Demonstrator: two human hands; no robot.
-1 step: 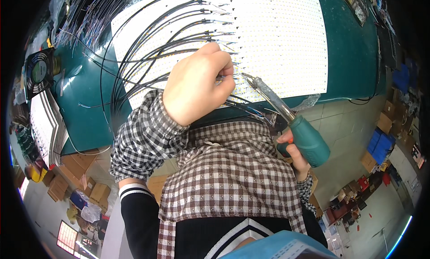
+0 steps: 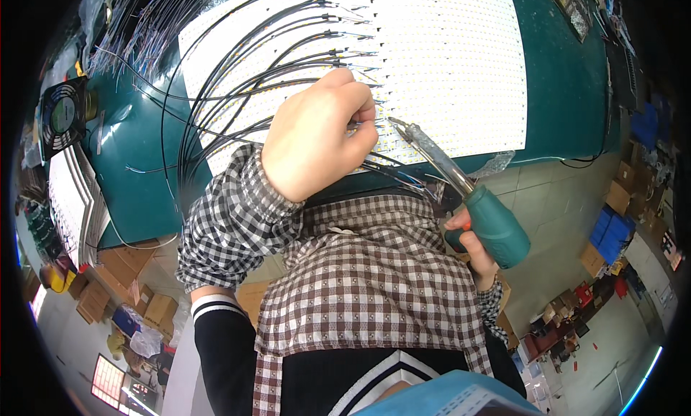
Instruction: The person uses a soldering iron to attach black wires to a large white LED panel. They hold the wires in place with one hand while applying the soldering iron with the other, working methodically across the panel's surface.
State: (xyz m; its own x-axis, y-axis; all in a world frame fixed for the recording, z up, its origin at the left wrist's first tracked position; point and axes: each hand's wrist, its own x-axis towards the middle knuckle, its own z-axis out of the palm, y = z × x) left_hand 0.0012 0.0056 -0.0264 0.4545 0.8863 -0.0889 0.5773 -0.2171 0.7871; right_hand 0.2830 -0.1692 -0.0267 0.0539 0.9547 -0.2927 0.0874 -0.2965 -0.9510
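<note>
- Left hand: fingers pinched shut on thin black wires over white LED-dotted panel.
- Right hand, at 4 o'clock: fingers wrapped around teal-handled soldering iron.
- Green bench beneath.

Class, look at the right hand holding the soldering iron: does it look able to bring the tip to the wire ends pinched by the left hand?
Probably yes. The right hand grips the soldering iron by its green handle, its tip already pointing at the left hand, with only open white LED panel between. The left hand's own fingers may crowd the joint.
</note>
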